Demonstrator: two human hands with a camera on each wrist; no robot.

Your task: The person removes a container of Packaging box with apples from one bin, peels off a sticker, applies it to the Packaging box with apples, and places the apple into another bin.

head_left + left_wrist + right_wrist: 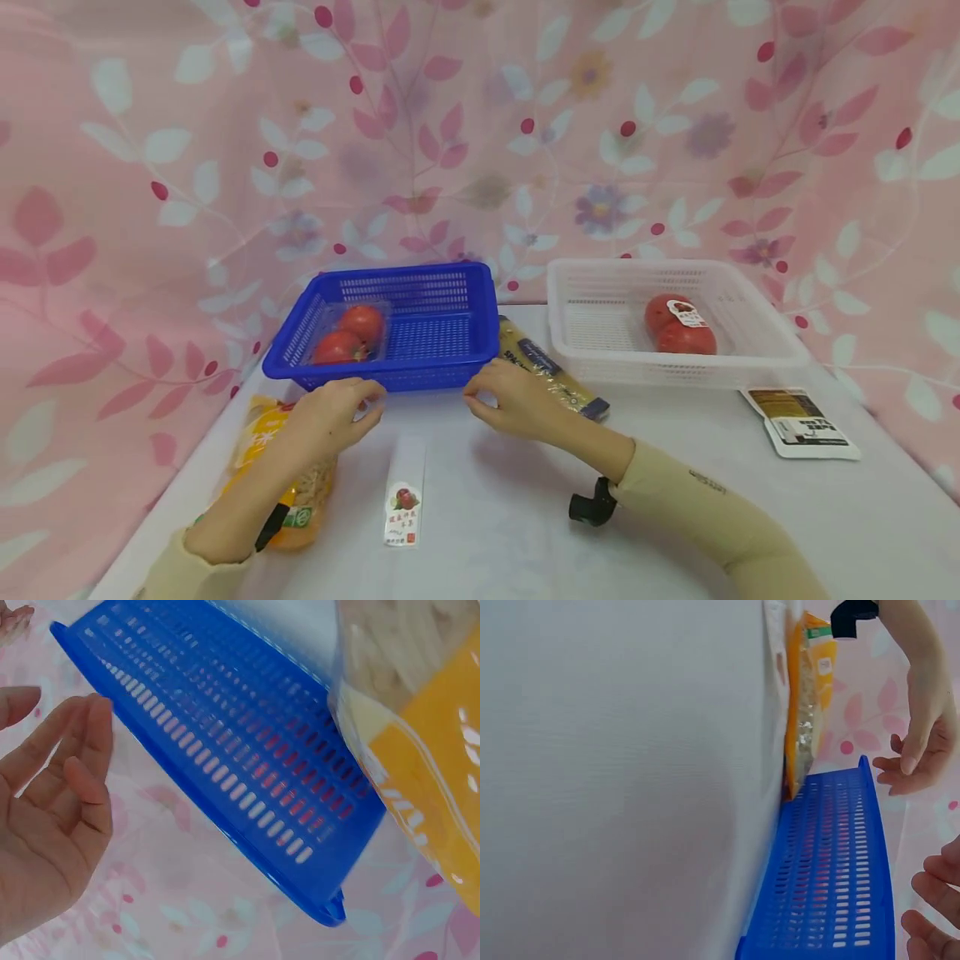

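A blue slotted basket [390, 367] [225, 750] [832, 877] stands on the white table [510, 517] and holds a clear pack of two red tomatoes [348, 333]. My left hand [341, 408] [52, 817] hovers just in front of the basket's front wall, fingers relaxed and holding nothing. My right hand [498, 400] [934, 900] sits near the basket's front right corner with loosely curled, empty fingers. A yellow bag of pasta [262, 433] [420, 720] [810, 697] lies under my left forearm.
A white basket [675, 367] at the right holds a pack of tomatoes [678, 329]. A long spaghetti pack [551, 371] lies between the baskets. A white tomato label strip [403, 500] lies near the front. A flat pouch [802, 423] lies at the right. A pink floral curtain hangs behind.
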